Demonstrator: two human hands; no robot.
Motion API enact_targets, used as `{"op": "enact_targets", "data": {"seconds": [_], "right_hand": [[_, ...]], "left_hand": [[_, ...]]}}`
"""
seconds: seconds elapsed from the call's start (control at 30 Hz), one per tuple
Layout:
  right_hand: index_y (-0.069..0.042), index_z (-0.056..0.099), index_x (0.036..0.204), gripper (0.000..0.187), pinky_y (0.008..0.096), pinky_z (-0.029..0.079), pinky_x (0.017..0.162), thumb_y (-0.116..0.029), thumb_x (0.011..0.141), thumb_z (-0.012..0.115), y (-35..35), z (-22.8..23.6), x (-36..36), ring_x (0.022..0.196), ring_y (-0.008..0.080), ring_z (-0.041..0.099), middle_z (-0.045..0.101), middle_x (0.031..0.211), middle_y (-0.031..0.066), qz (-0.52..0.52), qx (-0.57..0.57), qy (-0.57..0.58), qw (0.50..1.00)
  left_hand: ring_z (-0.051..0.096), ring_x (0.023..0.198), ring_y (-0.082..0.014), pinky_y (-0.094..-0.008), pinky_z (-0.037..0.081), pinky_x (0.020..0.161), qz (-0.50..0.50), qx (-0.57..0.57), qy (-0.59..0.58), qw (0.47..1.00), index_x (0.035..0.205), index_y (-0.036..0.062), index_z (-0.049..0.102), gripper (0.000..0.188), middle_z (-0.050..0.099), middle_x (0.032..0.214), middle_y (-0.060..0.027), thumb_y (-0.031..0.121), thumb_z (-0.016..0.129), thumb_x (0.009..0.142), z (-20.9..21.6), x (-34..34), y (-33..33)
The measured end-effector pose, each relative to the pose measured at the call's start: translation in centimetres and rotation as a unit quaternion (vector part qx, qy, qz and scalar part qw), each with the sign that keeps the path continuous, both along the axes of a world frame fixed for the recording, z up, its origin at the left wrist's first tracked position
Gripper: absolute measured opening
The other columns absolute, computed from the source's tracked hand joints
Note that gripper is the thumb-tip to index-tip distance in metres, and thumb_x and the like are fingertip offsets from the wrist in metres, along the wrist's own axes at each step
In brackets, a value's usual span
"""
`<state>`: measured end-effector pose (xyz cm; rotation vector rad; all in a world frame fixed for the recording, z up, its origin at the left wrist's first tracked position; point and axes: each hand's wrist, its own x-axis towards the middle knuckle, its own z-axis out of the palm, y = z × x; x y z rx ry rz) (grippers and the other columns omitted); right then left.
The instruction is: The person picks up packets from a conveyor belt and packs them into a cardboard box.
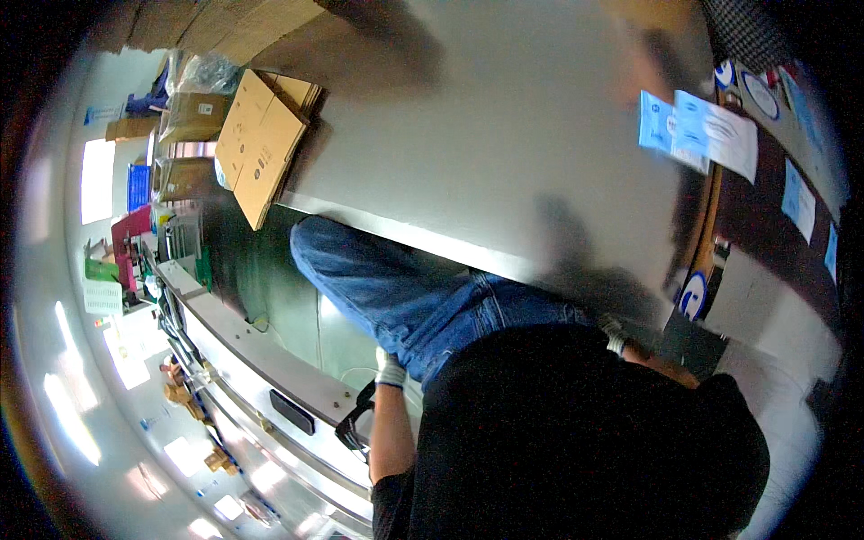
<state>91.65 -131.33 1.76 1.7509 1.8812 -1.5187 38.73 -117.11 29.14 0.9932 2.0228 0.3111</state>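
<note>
Head view | left hand, gloved, rests beside jeans leg, grip state indeterminate | right hand near tabletop edge, grip hidden.

Flattened tan cardboard boxes, stacked, lie at the table's upper-left corner, small dark print marks on top. Left of them, two brown closed cartons, one above the other; clear plastic bag on the upper one. Light-blue and white flat packets, rectangular, overlapping, at the table's right edge. Round blue-and-white labels on dark surfaces at right. Pale blue rectangular labels further right. White sheet with lines far left.
</note>
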Motion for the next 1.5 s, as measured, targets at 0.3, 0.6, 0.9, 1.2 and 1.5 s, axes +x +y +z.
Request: {"op": "enact_targets", "data": {"seconds": [0.3, 0.6, 0.9, 1.2, 1.5], "right_hand": [[-0.008, 0.055, 0.118, 0.049, 0.0442, 0.044, 0.091, -0.036, 0.078, 0.06, 2.1, 11.4, -3.0, 0.109, 0.0375, 0.052, 0.055, 0.12, 0.02, -0.041, 0.001, -0.063, 0.997], [-0.004, 0.065, 0.089, 0.02, 0.0396, 0.05, 0.074, -0.022, 0.084, 0.06, 13.8, 39.9, -9.5, 0.078, 0.0281, 0.063, 0.066, 0.082, 0.0116, -0.224, 0.098, 0.017, 0.969], [-0.007, 0.063, 0.08, 0.018, 0.0377, 0.048, 0.079, -0.024, 0.078, 0.069, 18.5, 42.4, -16.1, 0.085, 0.0256, 0.061, 0.064, 0.087, 0.0083, -0.164, 0.26, 0.202, 0.93], [-0.007, 0.064, 0.083, 0.028, 0.0379, 0.048, 0.081, -0.034, 0.079, 0.069, 22.2, 43.2, -17.5, 0.091, 0.0279, 0.06, 0.063, 0.092, 0.0103, -0.019, 0.241, 0.13, 0.962], [-0.005, 0.064, 0.089, 0.027, 0.0397, 0.046, 0.085, -0.031, 0.085, 0.062, 27.1, 41.0, -17.0, 0.098, 0.0294, 0.057, 0.062, 0.102, 0.012, -0.013, 0.162, 0.247, 0.955]], "left_hand": [[0.064, 0.073, -0.0178, -0.0318, 0.05, 0.066, -0.408, 0.007, -0.068, 0.91, 0.096, 0.0018, 0.062, 0.021, 0.066, 0.079, -0.0119, 0.02, 0.063, 0.086, 15.1, 4.1, 10.5], [0.063, 0.086, -0.0288, -0.0353, 0.05, 0.076, -0.606, -0.011, -0.222, 0.764, 0.106, 0.0004, 0.058, 0.039, 0.064, 0.093, -0.0172, 0.015, 0.074, 0.073, 14.9, 4.4, 10.9], [0.055, 0.071, -0.0141, -0.0306, 0.048, 0.066, -0.558, 0.063, -0.321, 0.763, 0.089, -0.0013, 0.06, 0.026, 0.06, 0.077, -0.0095, 0.013, 0.075, 0.073, 11.9, 2.8, 14.1], [0.062, 0.077, -0.0314, -0.0373, 0.049, 0.071, -0.651, -0.02, -0.148, 0.744, 0.095, 0.0026, 0.063, 0.028, 0.064, 0.081, -0.0174, 0.026, 0.067, 0.08, 11.8, 0.1, 17.9], [0.055, 0.098, -0.0296, -0.0413, 0.044, 0.081, -0.552, 0.421, 0.25, 0.675, 0.103, 0.0082, 0.058, 0.034, 0.059, 0.1, -0.0112, 0.017, 0.066, 0.071, 17.9, 4.0, 30.1]]}}
